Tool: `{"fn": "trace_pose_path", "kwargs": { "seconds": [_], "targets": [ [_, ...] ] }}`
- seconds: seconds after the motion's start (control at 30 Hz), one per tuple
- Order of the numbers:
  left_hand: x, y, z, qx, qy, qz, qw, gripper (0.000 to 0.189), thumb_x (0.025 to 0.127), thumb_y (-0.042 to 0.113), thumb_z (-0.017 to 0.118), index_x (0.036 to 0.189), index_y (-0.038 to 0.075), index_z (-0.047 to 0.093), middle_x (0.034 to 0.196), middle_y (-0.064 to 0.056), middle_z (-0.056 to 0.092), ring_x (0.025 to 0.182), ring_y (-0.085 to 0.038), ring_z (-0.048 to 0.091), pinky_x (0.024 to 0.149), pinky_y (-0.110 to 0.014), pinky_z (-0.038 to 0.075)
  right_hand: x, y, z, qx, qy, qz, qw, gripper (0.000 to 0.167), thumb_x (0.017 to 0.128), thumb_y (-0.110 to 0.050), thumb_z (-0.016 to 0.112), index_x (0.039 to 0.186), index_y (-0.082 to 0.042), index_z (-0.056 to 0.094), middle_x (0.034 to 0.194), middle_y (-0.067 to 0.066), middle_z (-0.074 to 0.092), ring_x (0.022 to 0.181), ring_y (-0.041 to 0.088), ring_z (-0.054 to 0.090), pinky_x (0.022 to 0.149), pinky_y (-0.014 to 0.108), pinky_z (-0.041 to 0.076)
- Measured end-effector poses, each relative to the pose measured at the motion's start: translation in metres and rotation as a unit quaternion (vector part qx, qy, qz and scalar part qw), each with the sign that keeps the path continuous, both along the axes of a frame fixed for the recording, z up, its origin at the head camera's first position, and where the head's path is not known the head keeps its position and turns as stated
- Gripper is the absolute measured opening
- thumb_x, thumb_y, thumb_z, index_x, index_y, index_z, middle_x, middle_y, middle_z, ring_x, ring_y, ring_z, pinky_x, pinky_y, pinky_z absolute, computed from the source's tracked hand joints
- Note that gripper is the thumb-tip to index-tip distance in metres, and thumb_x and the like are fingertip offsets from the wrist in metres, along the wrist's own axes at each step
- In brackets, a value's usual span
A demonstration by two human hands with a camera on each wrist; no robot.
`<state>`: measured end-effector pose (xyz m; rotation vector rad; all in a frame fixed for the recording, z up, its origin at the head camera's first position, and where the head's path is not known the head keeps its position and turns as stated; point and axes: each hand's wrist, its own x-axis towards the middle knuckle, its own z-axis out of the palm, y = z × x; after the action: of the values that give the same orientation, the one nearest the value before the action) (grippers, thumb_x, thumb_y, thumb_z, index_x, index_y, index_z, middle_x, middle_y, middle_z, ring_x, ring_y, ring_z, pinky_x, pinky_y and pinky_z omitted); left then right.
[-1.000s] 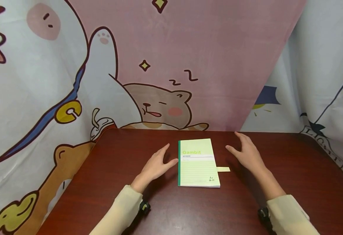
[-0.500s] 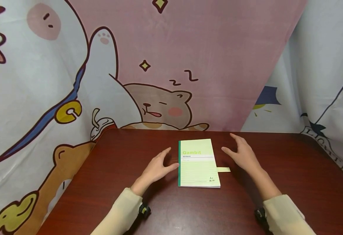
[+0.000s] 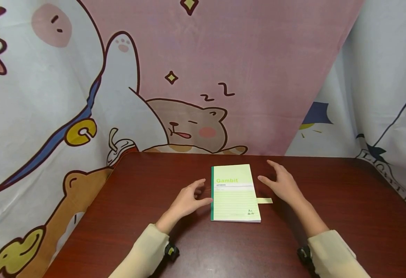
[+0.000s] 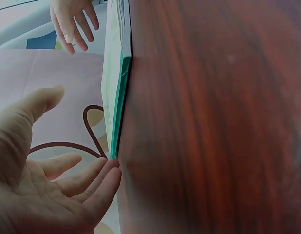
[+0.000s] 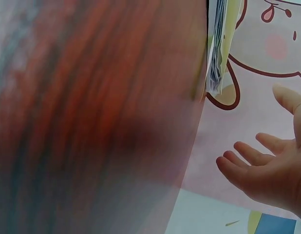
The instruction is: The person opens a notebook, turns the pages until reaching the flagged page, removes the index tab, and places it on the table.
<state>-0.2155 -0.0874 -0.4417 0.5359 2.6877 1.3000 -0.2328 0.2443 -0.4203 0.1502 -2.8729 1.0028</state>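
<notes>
A pale green notebook (image 3: 234,195) with a dark green spine and "Gambit" printed on its cover lies closed on the table. From its right edge sticks out a small yellow paper tab (image 3: 265,200). My left hand (image 3: 186,200) is at the spine side, its thumb tip right at the spine in the head view, fingers relaxed and holding nothing. Off the notebook's right side hovers my right hand (image 3: 284,185), fingers spread and apart from it. In the left wrist view the green spine (image 4: 122,102) shows edge-on near my fingertips; the right wrist view shows the page edges (image 5: 217,53).
The dark reddish-brown wooden table (image 3: 206,255) carries the notebook. Behind it hangs a cloth backdrop (image 3: 258,77) with cartoon animals, reaching the table's far edge. Each wrist wears a small black device, such as the left one (image 3: 171,251).
My right hand has moved left, closer to the notebook. My left hand has shifted slightly toward me and its fingers bend a little more. The notebook has stayed put.
</notes>
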Motion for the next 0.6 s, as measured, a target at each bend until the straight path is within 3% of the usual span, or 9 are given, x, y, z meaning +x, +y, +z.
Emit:
{"fn": "trace_pose_path", "kwargs": {
  "seconds": [0.3,0.47,0.6],
  "targets": [
    [0.002,0.007,-0.004,0.009,-0.013,-0.004,0.9999,0.069,0.084,0.019,0.08,0.144,0.003,0.049,0.13,-0.017,0.064,0.102,-0.027,0.066,0.083,-0.036,0.057,-0.003,-0.005,0.0,-0.014,-0.006,0.019,0.9997,0.075,0.096,-0.033,0.066,0.152,0.002,0.031,0.151,0.031,0.039,0.138,0.05,0.038,0.109,0.065,0.034],
    [0.003,0.012,-0.006,-0.009,-0.014,-0.003,0.9999,0.06,0.083,0.013,0.081,0.136,0.001,0.056,0.124,-0.016,0.066,0.094,-0.023,0.067,0.069,-0.026,0.054,-0.004,-0.01,0.0,-0.034,-0.019,0.032,0.9987,0.072,0.095,-0.025,0.068,0.151,0.003,0.034,0.149,0.03,0.043,0.134,0.048,0.046,0.105,0.061,0.041],
    [0.002,0.016,-0.008,-0.02,-0.015,0.001,0.9997,0.057,0.082,0.009,0.081,0.133,0.0,0.057,0.122,-0.016,0.067,0.089,-0.021,0.069,0.067,-0.023,0.052,-0.005,-0.014,-0.002,-0.044,-0.029,0.039,0.9978,0.07,0.094,-0.022,0.07,0.15,0.003,0.036,0.149,0.03,0.043,0.134,0.046,0.047,0.106,0.06,0.042]
  ]
}}
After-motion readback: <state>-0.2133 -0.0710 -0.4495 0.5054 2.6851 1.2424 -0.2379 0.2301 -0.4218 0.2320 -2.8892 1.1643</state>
